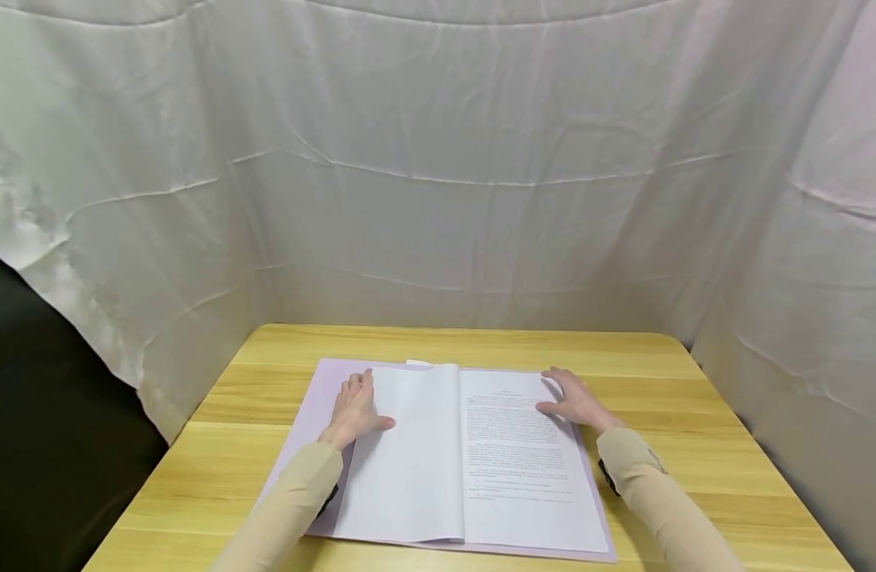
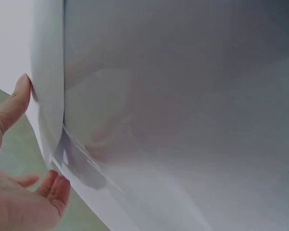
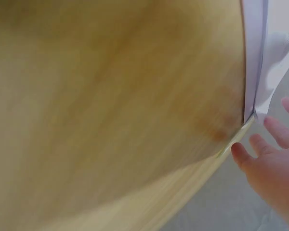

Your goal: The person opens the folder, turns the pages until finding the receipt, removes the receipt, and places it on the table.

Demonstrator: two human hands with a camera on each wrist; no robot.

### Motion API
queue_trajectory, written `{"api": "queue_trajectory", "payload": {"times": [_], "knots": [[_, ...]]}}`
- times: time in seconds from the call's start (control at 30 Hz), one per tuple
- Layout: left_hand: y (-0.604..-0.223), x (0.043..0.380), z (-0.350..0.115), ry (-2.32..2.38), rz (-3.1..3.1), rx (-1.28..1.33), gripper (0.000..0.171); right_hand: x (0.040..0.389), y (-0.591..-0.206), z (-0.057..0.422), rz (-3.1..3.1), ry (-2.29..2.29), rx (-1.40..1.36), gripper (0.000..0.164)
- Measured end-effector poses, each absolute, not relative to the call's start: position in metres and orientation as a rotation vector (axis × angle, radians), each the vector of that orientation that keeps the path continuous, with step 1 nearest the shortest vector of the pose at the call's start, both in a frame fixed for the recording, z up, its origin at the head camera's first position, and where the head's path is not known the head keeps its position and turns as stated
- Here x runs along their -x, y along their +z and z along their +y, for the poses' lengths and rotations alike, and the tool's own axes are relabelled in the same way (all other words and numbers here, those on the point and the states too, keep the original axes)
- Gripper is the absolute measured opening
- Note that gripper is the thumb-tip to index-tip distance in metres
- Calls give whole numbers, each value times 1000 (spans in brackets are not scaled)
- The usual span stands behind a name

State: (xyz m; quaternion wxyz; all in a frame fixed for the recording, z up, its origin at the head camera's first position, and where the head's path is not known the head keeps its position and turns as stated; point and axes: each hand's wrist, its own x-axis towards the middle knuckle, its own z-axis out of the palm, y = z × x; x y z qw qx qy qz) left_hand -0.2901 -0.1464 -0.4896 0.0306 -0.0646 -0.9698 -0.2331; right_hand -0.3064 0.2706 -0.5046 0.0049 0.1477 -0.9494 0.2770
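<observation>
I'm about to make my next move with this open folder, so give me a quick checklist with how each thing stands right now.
1. Folder lying open on the table: ok.
2. Left-hand page lying flat: not ok, it curves up beside the middle.
3. Printed text on the right-hand page facing up: ok.
4. Left hand at the left-hand page's outer edge: ok.
5. Right hand firmly gripping the right-hand page: cannot tell, its fingers are spread at the upper corner.
</observation>
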Motion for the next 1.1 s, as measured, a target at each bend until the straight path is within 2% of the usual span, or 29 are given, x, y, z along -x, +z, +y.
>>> {"api": "queue_trajectory", "payload": {"times": [0.13,0.47,0.7,0.9,1.1], "knots": [[-491,291,-147,-756,-2995,276,98,310,-507,272,-2971,863,-450,72],[-495,291,-147,-947,-3053,643,64,318,-510,272,-2948,863,-402,67],[-497,292,-152,-955,-3106,786,54,321,-507,269,-2926,891,-320,62],[-495,292,-155,-986,-3181,823,59,321,-503,268,-2862,924,-244,58],[-494,289,-158,-974,-3263,817,92,321,-503,266,-2816,1005,-187,58]]}}
